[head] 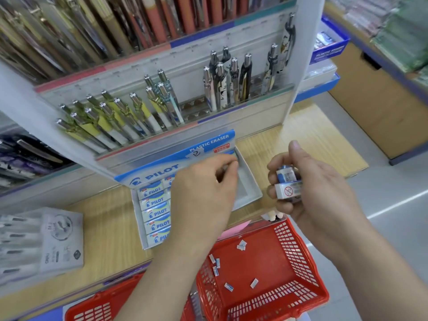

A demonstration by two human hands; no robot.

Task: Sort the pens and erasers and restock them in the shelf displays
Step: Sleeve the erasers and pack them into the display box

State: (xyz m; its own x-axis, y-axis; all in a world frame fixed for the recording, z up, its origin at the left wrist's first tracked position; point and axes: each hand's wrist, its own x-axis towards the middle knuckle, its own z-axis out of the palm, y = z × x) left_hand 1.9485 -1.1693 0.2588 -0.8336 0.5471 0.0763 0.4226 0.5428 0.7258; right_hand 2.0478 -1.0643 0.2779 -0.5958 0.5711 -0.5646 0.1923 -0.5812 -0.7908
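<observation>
White erasers (288, 185) gripped in right hand (310, 188); left hand (203, 193) over eraser box (251, 181).

**One head view, looking down at the shelf front**

A single wide-angle camera sits on the person's head, facing forward and down. It is close to the wooden shelf (111, 230) and pen display (162, 98), with both forearms entering from the bottom edge. Straight lines bow near the frame edges.
</observation>
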